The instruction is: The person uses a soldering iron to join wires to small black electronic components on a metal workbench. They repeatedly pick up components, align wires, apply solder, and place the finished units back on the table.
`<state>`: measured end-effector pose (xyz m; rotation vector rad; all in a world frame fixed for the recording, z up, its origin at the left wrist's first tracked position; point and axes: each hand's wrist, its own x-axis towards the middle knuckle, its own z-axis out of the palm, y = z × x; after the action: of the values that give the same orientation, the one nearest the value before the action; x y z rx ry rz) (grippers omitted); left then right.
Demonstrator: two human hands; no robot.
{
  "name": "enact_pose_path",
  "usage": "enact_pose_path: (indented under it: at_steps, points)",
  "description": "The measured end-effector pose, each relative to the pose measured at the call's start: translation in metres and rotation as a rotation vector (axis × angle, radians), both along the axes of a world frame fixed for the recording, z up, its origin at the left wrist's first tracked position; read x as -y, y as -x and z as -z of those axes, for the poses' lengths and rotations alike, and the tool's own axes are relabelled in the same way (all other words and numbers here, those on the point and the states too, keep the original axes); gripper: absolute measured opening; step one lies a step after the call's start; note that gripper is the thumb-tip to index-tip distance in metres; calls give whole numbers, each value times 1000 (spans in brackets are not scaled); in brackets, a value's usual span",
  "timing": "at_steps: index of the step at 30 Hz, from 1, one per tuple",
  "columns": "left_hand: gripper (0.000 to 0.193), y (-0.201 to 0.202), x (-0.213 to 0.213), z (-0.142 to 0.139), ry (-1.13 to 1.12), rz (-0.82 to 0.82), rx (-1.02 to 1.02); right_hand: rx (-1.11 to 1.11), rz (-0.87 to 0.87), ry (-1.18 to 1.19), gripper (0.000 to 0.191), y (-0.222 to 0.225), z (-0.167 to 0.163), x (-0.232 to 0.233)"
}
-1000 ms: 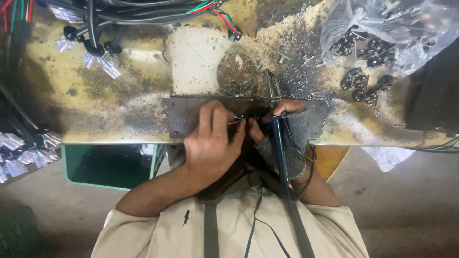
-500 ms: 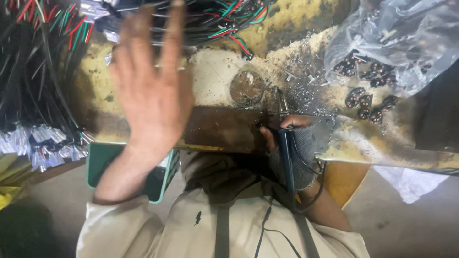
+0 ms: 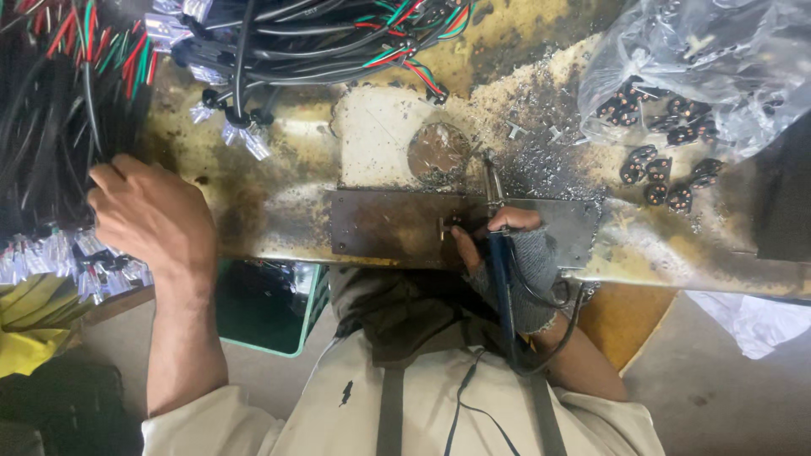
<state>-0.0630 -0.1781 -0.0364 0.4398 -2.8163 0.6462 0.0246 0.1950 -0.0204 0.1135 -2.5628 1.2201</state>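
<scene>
Reaching left hand (image 3: 152,219), raised with spread fingers before, now lowered onto wire bundle (image 3: 51,152), fingers curled among wires; right hand (image 3: 507,253) kept gripping soldering iron (image 3: 500,245) at metal plate (image 3: 389,226).

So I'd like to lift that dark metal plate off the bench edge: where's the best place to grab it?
Probably the dark metal plate's left end, from the near bench edge. It lies flat, so pinch the long near edge at the bench lip. The right hand with the soldering iron covers its right part.
</scene>
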Motion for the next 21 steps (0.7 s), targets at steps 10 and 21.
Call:
enact_pose_path:
  at_steps: [10,21]
  points:
    - [18,-5,10,-5,-99,243,10,9,-60,6,47,-3,6,-6]
    - [21,2,94,18,-147,414,-525,-55,-15,111,40,-10,34,-1]
